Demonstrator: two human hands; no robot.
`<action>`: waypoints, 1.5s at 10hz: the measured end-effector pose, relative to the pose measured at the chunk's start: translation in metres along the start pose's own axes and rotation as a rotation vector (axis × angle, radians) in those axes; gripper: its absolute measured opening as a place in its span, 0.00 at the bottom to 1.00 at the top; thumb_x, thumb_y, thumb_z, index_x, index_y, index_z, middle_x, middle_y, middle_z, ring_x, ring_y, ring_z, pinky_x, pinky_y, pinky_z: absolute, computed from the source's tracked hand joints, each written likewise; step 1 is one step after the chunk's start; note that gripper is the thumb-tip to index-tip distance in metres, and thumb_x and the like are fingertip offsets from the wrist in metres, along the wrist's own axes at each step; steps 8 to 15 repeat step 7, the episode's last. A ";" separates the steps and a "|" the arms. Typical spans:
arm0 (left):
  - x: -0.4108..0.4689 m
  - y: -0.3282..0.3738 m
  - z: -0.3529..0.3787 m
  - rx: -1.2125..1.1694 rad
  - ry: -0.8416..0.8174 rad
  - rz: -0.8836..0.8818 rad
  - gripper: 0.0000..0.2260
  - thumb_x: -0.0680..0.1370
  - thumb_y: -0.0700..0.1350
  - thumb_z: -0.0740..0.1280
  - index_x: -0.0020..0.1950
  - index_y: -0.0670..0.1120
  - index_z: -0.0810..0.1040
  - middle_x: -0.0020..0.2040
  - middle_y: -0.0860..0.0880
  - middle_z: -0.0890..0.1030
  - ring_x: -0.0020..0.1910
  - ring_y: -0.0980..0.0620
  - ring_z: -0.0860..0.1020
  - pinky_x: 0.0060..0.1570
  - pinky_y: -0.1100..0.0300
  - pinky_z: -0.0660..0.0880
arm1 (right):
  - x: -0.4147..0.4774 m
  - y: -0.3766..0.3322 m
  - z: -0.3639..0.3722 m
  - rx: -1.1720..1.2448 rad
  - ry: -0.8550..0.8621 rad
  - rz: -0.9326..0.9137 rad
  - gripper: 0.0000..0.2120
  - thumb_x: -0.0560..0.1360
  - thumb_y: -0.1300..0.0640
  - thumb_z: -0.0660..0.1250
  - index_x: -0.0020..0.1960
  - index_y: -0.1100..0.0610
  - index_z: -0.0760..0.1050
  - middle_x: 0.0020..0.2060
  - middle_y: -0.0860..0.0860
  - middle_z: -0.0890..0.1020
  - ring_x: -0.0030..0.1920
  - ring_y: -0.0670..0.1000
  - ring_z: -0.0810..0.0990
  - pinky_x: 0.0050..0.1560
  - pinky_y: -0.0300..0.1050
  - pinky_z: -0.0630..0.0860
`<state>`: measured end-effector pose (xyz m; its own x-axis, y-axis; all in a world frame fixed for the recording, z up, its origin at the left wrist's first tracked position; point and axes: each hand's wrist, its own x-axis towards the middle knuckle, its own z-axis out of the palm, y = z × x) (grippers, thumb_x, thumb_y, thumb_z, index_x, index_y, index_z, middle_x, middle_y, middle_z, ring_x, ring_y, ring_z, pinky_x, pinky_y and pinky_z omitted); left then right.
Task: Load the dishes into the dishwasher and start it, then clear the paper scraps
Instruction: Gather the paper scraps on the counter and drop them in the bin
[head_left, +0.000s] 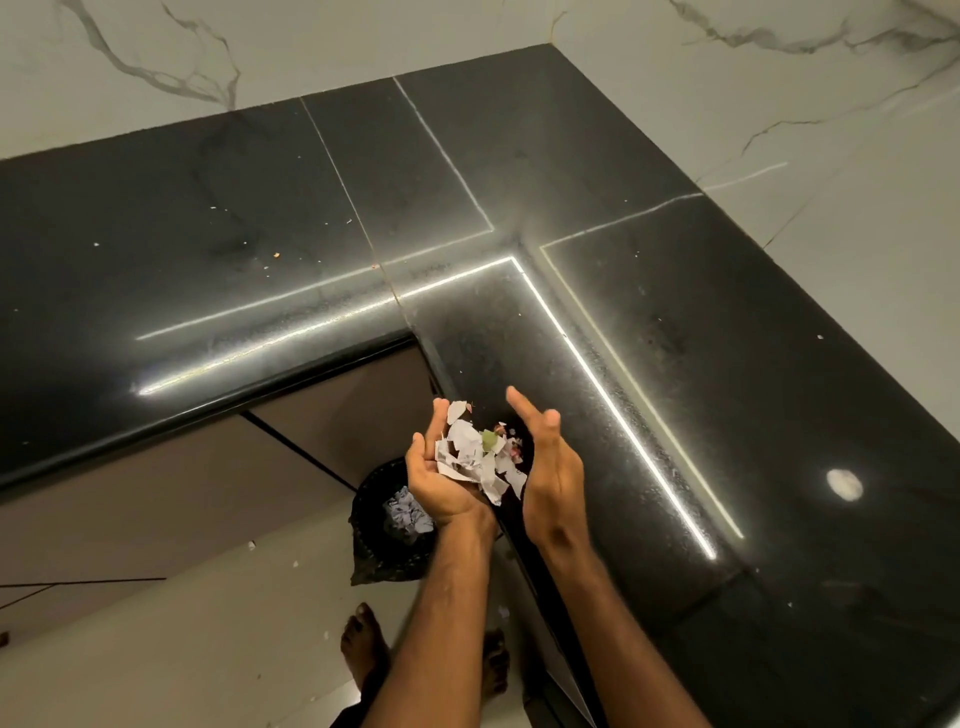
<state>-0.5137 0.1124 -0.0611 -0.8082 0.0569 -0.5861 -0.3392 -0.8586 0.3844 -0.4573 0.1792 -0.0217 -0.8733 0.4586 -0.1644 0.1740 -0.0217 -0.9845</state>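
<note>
- At the far left we see the black polished surface (208, 260), L-shaped and meeting a white veined wall (467, 31); a few pale specks (275, 254) lie scattered on its left run.
- Below its edge are brown cabinet fronts (156, 493); on the pale floor (182, 649) a couple of tiny white bits (252, 545) lie loose.
- Further right a bin (374, 551) lined with a black bag stands on the floor in the inner corner; crumpled pale paper (408, 512) already lies inside it.
- A bare foot (363, 644) stands on the floor just below the bin; a second foot (496, 660) shows beside the left forearm.
- The left grip (441, 483) is turned palm up and cupped, fingers curving upward round its load; it is grasping the pile; it hangs above the bin's right rim, at the surface's edge.
- The paper scraps (475, 452) are torn white pieces with ragged edges, some bearing grey print, mixed with a green bit and a few pinkish bits; they sit heaped in the left palm, spilling toward the right, with one piece standing up by the fingertips.
- The right grip (550, 467) is released; it stands edge-on with fingers straight and pointing away, palm facing the pile; it is just beside the scraps' right side, and we cannot tell whether it touches them.
- To the right, bright light strips and a round glare spot (844, 484) reflect on the surface.
</note>
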 end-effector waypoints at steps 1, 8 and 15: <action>-0.004 0.003 0.001 -0.010 -0.007 -0.040 0.24 0.84 0.55 0.54 0.70 0.44 0.79 0.65 0.40 0.82 0.63 0.37 0.81 0.65 0.38 0.76 | -0.008 0.008 0.006 -0.066 0.022 -0.003 0.26 0.84 0.31 0.47 0.74 0.38 0.73 0.72 0.46 0.77 0.73 0.46 0.74 0.73 0.57 0.73; 0.007 -0.003 -0.009 -0.189 0.061 -0.086 0.20 0.81 0.54 0.58 0.59 0.48 0.87 0.68 0.40 0.80 0.68 0.41 0.78 0.69 0.44 0.73 | 0.022 -0.023 0.041 0.077 -0.062 0.072 0.30 0.85 0.34 0.46 0.73 0.46 0.77 0.70 0.41 0.79 0.69 0.37 0.76 0.67 0.34 0.72; 0.007 -0.003 -0.009 -0.189 0.061 -0.086 0.20 0.81 0.54 0.58 0.59 0.48 0.87 0.68 0.40 0.80 0.68 0.41 0.78 0.69 0.44 0.73 | 0.022 -0.023 0.041 0.077 -0.062 0.072 0.30 0.85 0.34 0.46 0.73 0.46 0.77 0.70 0.41 0.79 0.69 0.37 0.76 0.67 0.34 0.72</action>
